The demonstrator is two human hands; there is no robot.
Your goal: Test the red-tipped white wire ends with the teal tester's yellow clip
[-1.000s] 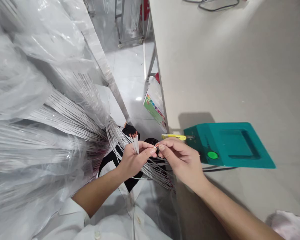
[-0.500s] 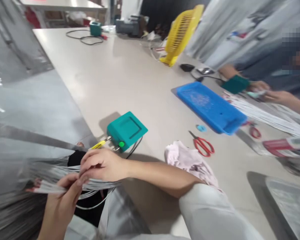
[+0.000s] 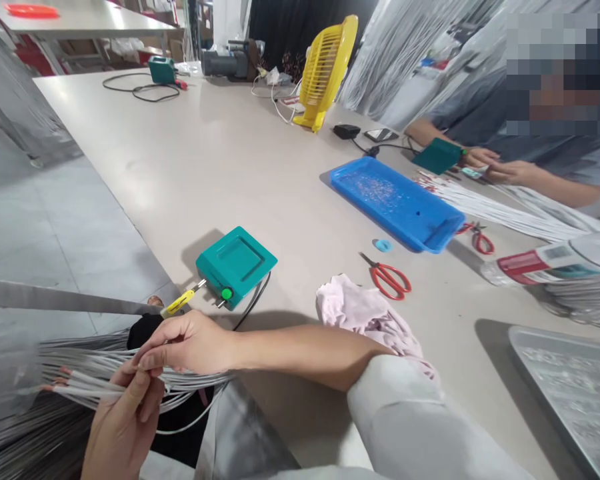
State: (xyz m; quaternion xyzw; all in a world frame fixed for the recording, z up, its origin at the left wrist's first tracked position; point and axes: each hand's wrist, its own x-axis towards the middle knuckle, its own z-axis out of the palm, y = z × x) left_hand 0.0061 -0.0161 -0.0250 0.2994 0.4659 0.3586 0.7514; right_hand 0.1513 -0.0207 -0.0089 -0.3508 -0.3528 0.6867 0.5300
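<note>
My left hand (image 3: 123,427) is closed round a bundle of white wires (image 3: 83,387) with reddish ends, at the lower left beyond the table edge. My right hand (image 3: 195,343) reaches across and pinches at the left fingertips; whatever lies between its fingers is too small to make out. More grey-white wires lie under both hands, over a dark surface. Just above the right hand, a teal box-shaped device (image 3: 237,263) with a green button rests on the table. A yellow-handled tool (image 3: 180,303) with a metal tip sticks out from its front.
Beside my right forearm lie a pink cloth (image 3: 347,303) and red-handled scissors (image 3: 393,283). Farther off are a blue tray (image 3: 405,207), a yellow fan (image 3: 325,70) and a clear-and-red bottle (image 3: 525,267). A grey tray (image 3: 523,340) is at right. A co-worker (image 3: 525,173) handles wires opposite.
The view has shifted and become sharper. My right thumb and fingers have moved a little left along the left fingertips. The left hand keeps its hold on the wires.
</note>
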